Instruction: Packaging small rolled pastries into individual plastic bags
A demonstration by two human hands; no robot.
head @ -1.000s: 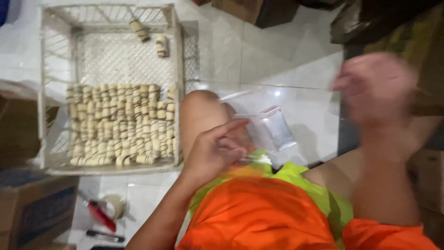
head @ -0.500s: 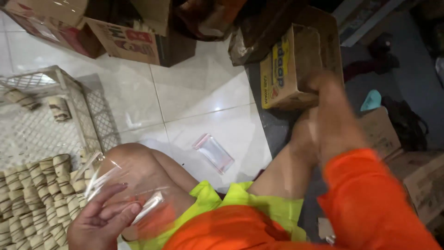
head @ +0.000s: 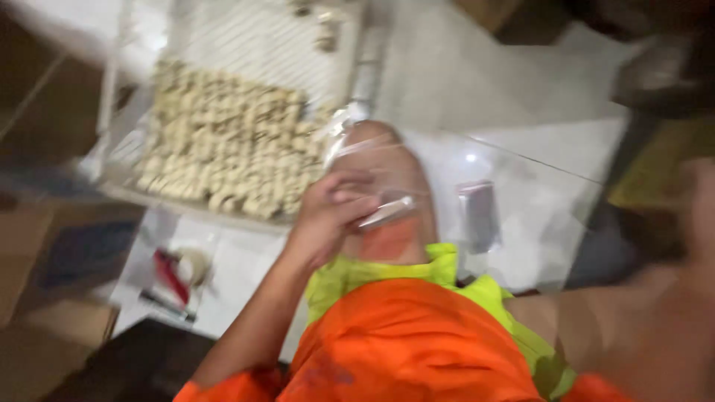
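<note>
One white mesh crate (head: 365, 67) holds a heap of pale small pieces (head: 231, 149) too blurred to count, one clear plastic bag (head: 387, 186) lies over the knee, and one red-handled tool (head: 170, 274) sits on the floor (head: 477, 89).

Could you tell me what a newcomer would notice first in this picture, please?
The bright orange shorts with a yellow-green hem fill the bottom centre. Just above, the left hand pinches a clear plastic bag over the bent knee. At upper left, a white wire basket on the tiled floor holds a heap of small pale pieces, too blurred to identify.
</note>
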